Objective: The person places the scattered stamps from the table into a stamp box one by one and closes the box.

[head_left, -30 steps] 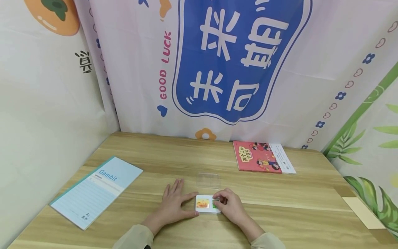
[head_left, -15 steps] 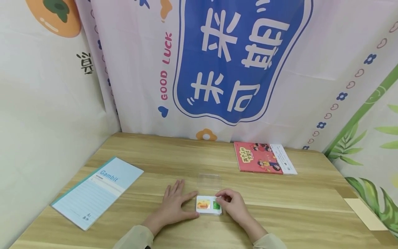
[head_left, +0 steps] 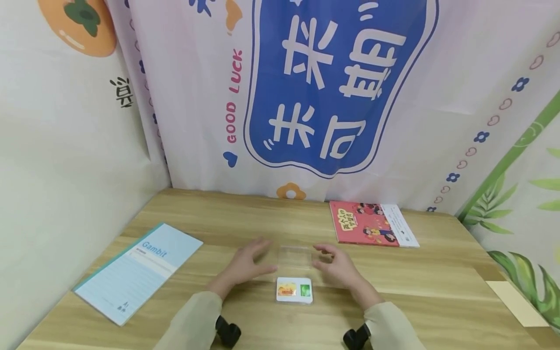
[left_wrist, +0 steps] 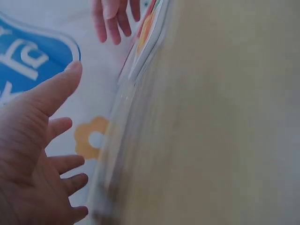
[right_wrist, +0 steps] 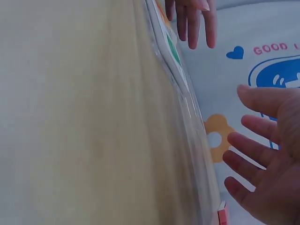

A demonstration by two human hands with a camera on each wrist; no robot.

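- The left hand [head_left: 246, 265] hovers just above the counter [head_left: 415, 296], fingers spread and relaxed, holding nothing; the left wrist view shows the palm open with the thumb lifted.
- The right hand [head_left: 339, 266] mirrors it on the other side, fingers straight and apart, also holding nothing.
- Between the two hands lies a clear plastic lid [head_left: 294, 256], flat on the wood and just beyond the card box [head_left: 294, 289]. Neither hand appears to touch it, though motion blur on the fingertips makes that hard to be sure of.
- The card box sits nearer the person, between the wrists, its top showing an orange and a green picture. It lies apart from both hands.
- Handling, as a judgement: the lid looks thin, stiff and very light, with smooth faces likely to slip under dry fingertips. It lies flush with the counter, so a pinch at two opposite short edges, or a nail under one edge, would suit better than pressing on the flat face. Thin clear plastic may crack if squeezed hard.
- The card box looks small, light and rigid; its long sides give the surest hold.
- A light blue Gambit notebook [head_left: 137, 270] lies well to the left, and a red picture book [head_left: 372, 224] sits at the far right near the printed backdrop [head_left: 332, 82].
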